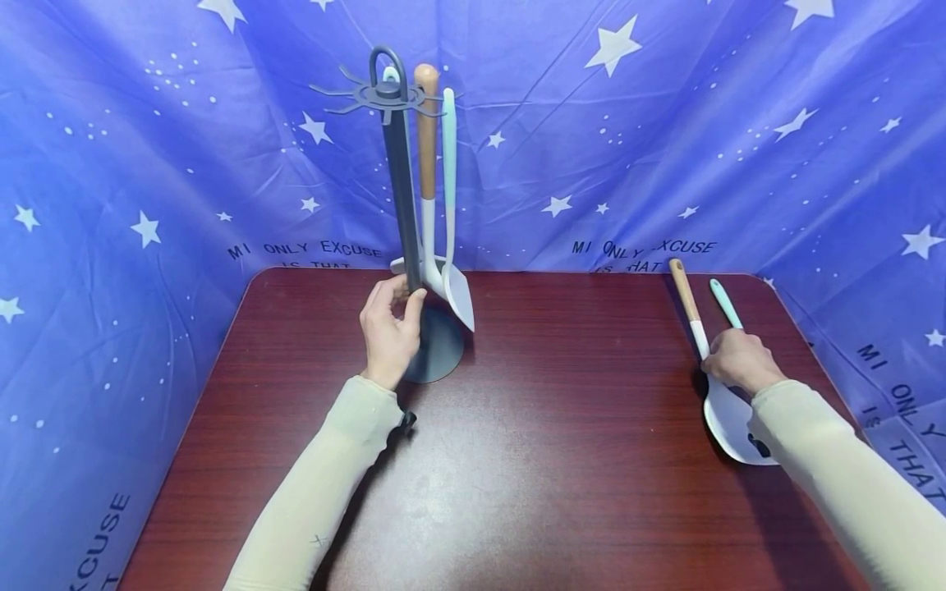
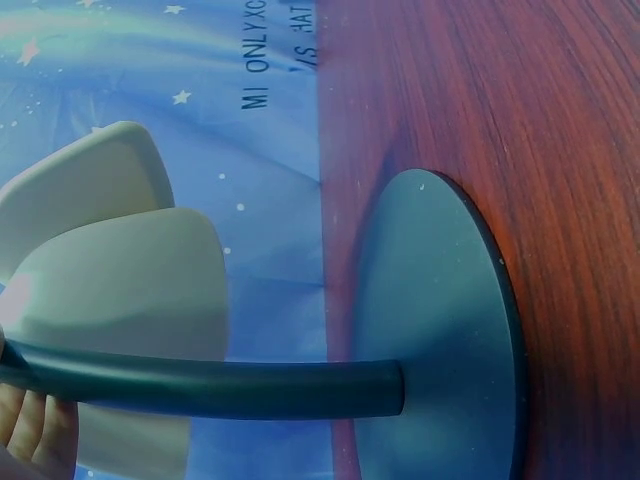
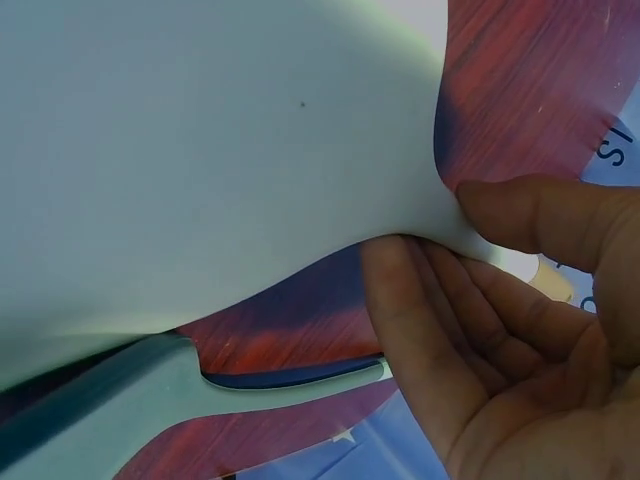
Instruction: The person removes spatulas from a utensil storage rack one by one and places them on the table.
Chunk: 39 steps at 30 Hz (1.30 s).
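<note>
My left hand (image 1: 392,328) grips the lower pole of a dark utensil stand (image 1: 401,197), which has a ring of hooks on top and a round base. Behind the pole hang a wooden-handled utensil (image 1: 427,139) and a mint-handled one with a white head (image 1: 449,156); a further mint handle end shows behind the top loop. On the table's right, my right hand (image 1: 742,361) pinches the neck of a white spatula (image 3: 250,150) between thumb and fingers. Its wooden handle (image 1: 683,291) points away from me. Beside it lies another mint-handled utensil (image 1: 726,304), partly hidden by the hand.
The dark red wooden table (image 1: 554,460) runs to a blue curtain (image 1: 532,107) with white stars, which hangs behind it and at both sides. The stand's round base (image 2: 440,330) rests near the table's back edge.
</note>
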Available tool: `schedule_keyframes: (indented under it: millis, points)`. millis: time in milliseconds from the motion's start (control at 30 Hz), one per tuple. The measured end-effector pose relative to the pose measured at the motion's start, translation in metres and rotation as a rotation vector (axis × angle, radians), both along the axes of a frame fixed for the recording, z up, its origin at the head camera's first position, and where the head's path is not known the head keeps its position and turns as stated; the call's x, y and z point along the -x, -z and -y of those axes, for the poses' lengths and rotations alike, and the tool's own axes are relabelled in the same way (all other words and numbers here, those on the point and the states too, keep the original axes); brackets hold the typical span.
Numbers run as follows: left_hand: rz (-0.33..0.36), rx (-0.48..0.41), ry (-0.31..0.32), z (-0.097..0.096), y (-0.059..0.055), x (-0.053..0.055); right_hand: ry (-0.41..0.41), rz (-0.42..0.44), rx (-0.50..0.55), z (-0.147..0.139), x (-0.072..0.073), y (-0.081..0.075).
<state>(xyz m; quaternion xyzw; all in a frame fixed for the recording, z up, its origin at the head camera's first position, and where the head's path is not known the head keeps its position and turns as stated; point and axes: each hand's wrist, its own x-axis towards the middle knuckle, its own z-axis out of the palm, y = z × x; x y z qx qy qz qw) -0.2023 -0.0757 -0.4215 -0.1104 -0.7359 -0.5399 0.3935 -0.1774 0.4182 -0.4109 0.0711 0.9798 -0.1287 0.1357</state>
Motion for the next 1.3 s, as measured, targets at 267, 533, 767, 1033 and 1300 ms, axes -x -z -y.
schedule_keyframes:
  millis: [267,533,767,1033,1300]
  points:
    - [-0.015,0.006,-0.009,-0.007,-0.028,-0.018,-0.04,0.012,-0.001,-0.002,0.002,0.0]
    - [-0.012,0.013,-0.021,-0.007,-0.029,-0.019,-0.05,0.017,-0.006,-0.002,0.003,0.001]
    - [-0.011,0.002,-0.006,-0.007,-0.028,-0.018,-0.043,0.037,-0.009,0.0,0.005,0.0]
    - [-0.003,0.01,-0.015,-0.007,-0.029,-0.019,-0.029,0.061,-0.012,0.0,0.005,0.0]
    - [-0.011,0.011,-0.019,-0.004,-0.012,-0.008,-0.025,0.073,-0.017,0.001,0.005,0.0]
